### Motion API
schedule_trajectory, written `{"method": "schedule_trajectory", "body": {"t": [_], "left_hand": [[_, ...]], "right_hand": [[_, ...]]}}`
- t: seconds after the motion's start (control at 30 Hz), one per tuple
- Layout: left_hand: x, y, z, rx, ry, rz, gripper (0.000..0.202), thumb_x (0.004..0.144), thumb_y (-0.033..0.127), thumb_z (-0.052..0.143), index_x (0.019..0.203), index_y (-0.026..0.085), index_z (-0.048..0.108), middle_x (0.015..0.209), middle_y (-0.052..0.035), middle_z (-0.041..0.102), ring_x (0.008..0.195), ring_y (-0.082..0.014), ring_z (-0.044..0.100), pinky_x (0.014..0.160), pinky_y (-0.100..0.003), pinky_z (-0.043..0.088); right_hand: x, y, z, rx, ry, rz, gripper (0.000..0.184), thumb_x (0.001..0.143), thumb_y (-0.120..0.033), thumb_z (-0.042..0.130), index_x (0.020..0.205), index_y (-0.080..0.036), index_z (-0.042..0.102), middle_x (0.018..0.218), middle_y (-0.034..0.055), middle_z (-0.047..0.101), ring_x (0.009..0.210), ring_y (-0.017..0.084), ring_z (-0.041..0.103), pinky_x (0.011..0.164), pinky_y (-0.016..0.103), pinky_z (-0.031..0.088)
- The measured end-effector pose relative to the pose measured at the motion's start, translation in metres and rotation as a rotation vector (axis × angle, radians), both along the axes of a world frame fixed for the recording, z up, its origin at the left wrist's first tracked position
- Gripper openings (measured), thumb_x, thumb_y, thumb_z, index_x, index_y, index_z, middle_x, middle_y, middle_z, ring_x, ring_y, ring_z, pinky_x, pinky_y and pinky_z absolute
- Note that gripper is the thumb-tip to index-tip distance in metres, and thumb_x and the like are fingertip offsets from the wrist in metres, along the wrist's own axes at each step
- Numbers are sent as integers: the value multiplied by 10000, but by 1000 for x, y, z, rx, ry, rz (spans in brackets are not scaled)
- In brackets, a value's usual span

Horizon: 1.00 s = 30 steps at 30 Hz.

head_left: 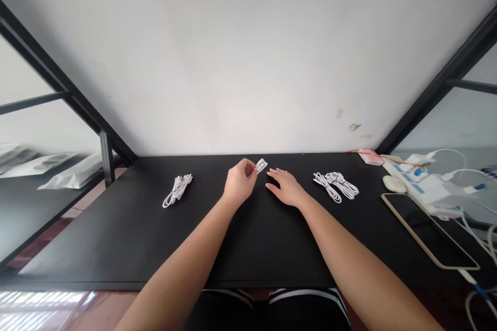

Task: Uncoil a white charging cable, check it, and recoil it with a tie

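My left hand (241,180) is closed around a bundled white charging cable (261,166), whose end with a metal plug sticks out past the fingertips. The rest of that bundle is hidden in the hand. Just to its right, my right hand (285,186) hovers or rests over the black desk with its fingers apart and nothing in them. A coiled white cable (177,190) lies on the desk to the left. Right of my right hand are more coiled white cables (336,186), lying side by side.
The black desk (116,238) meets a white wall. At the right are a phone (429,230), a white earbud case (394,184) and a power strip (407,178) with chargers and cords. Black metal frame bars (106,158) stand at both sides; plastic bags (73,171) lie beyond the left one.
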State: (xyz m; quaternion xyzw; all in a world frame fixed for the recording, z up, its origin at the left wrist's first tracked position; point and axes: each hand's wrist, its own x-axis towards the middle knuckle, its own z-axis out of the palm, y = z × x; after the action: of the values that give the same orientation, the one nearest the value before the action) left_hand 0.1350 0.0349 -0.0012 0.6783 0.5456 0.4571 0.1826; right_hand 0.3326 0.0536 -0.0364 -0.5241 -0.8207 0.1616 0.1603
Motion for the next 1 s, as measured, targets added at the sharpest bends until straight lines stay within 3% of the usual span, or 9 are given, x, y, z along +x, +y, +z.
{"method": "schedule_trajectory", "body": {"t": [0.23, 0.33, 0.43, 0.6, 0.77, 1.0], "left_hand": [[12, -3, -28, 2, -34, -31, 27, 855, 192, 612, 857, 216, 625, 828, -3, 703, 758, -145, 659, 740, -278, 531], [11, -6, -29, -2, -31, -49, 26, 857, 195, 611, 862, 216, 627, 820, 1, 698, 748, -141, 650, 732, -276, 525], [12, -7, -26, 10, -33, -56, 25, 864, 200, 607, 865, 216, 627, 828, -1, 700, 759, -142, 649, 736, -280, 525], [12, -7, -23, 34, -51, -70, 21, 869, 205, 613, 873, 215, 632, 844, -8, 709, 777, -148, 659, 766, -296, 534], [12, -9, -21, 47, -68, -68, 31, 865, 190, 620, 872, 216, 637, 842, -6, 714, 781, -150, 667, 767, -299, 540], [14, -10, -19, 64, -31, -149, 27, 877, 201, 620, 871, 218, 640, 849, -4, 714, 783, -144, 667, 750, -286, 537]], "right_hand": [[0, 1, -3, 27, 70, 21, 536, 956, -390, 573, 1448, -179, 543, 1547, 121, 489, 1477, 338, 374, 1217, 541, 258], [-1, -1, -1, 21, 157, 14, 520, 936, -368, 601, 1420, -181, 566, 1503, 126, 540, 1441, 345, 428, 1201, 546, 288], [-3, -3, 3, -18, 335, 1, 441, 915, -335, 622, 1341, -218, 628, 1393, 111, 638, 1325, 317, 559, 1133, 507, 397], [-7, -2, 4, -179, 625, -5, 389, 884, -215, 603, 1267, -254, 659, 1203, 64, 736, 1103, 246, 683, 974, 407, 516], [-12, 0, -1, -356, 797, 32, 334, 923, -394, 606, 1199, -216, 665, 1025, 64, 756, 894, 207, 711, 752, 326, 549], [-15, 1, -4, -388, 928, -42, 389, 866, -553, 665, 974, -180, 676, 874, 55, 731, 733, 169, 695, 623, 282, 544]]}}
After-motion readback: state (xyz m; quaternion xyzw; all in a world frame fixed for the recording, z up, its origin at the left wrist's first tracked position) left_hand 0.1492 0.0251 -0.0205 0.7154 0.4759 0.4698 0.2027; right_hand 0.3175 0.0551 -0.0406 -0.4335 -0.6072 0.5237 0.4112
